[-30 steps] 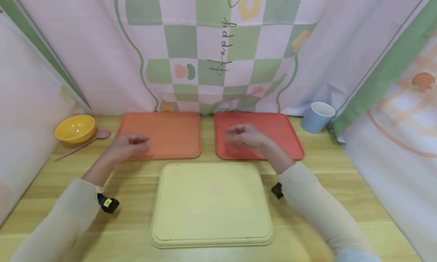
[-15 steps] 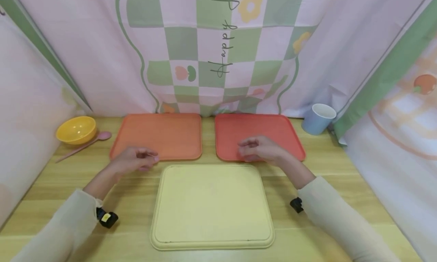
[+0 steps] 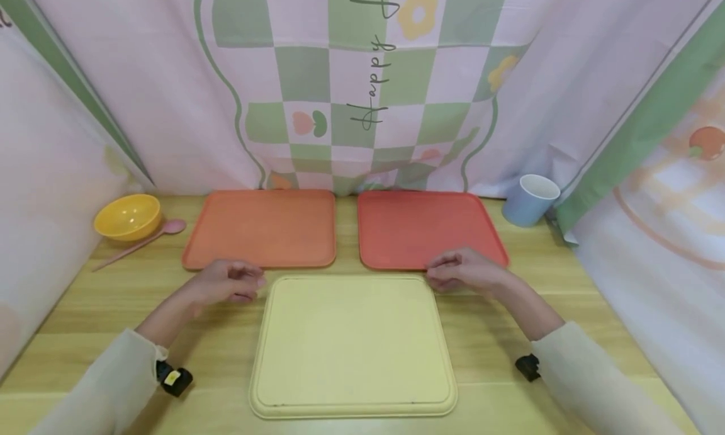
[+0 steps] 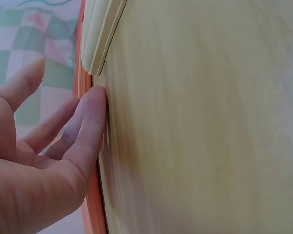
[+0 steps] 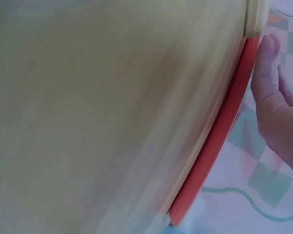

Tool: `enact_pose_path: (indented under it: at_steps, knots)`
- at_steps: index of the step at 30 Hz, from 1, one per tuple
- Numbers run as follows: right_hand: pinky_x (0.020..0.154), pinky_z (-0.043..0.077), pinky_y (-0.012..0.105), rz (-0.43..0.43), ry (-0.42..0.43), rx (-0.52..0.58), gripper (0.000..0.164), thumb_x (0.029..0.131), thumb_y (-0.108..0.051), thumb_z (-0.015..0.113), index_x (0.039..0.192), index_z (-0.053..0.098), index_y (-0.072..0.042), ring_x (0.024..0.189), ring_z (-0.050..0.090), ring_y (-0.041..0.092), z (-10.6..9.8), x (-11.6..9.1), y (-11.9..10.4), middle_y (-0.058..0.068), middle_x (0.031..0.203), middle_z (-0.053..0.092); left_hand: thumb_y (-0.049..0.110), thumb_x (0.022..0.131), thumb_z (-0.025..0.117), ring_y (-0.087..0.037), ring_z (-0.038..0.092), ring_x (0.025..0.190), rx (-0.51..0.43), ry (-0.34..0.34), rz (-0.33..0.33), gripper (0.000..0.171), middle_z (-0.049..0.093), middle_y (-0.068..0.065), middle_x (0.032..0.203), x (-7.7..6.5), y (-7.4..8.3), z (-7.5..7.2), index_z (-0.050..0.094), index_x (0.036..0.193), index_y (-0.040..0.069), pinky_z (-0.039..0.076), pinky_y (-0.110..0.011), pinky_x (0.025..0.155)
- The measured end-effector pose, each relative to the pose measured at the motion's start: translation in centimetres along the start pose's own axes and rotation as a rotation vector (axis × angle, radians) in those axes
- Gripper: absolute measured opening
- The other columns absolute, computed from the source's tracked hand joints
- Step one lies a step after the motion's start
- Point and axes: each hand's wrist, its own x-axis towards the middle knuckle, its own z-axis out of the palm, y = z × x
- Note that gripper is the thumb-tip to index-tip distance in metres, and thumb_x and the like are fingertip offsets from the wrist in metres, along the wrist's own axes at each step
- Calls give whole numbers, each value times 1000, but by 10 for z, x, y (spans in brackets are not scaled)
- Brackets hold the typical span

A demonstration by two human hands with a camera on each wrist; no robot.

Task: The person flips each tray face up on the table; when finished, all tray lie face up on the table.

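A pale yellow tray point(image 3: 354, 340) lies on the wooden table, nearest the person. My left hand point(image 3: 223, 282) is just outside its far left corner, with loosely bent fingers and nothing in them. In the left wrist view the fingers point(image 4: 90, 114) point toward the corner of the yellow tray point(image 4: 98, 36), the thumb held apart. At the opposite far corner is my right hand point(image 3: 467, 271), its fingertips right by the rim and also holding nothing. Behind them lie an orange tray point(image 3: 263, 227) on the left and a red tray point(image 3: 427, 227) on the right.
At the back left stand a yellow bowl point(image 3: 129, 218) and a pink spoon point(image 3: 141, 243). A blue cup point(image 3: 528, 202) is at the back right. Patterned curtains point(image 3: 362, 76) close off the rear and both sides of the table point(image 3: 510, 384).
Both hands have come back toward the person, from over the orange and red trays to the far corners of the yellow tray. The right hand has also shifted right. The trays stay put.
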Motion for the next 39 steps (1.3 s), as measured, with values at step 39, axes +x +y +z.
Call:
enact_pose_path:
  at_steps: [39]
  knots:
    - [91,57,40,200,-34,149,31,98,-9,68,118,64,14,98,71,26,-10,-2,17,17,105,70,-7,88,74,-20,67,77,42,-3,-40,45,61,-13,91,6,1,22,54,127,-17,61,-37,74]
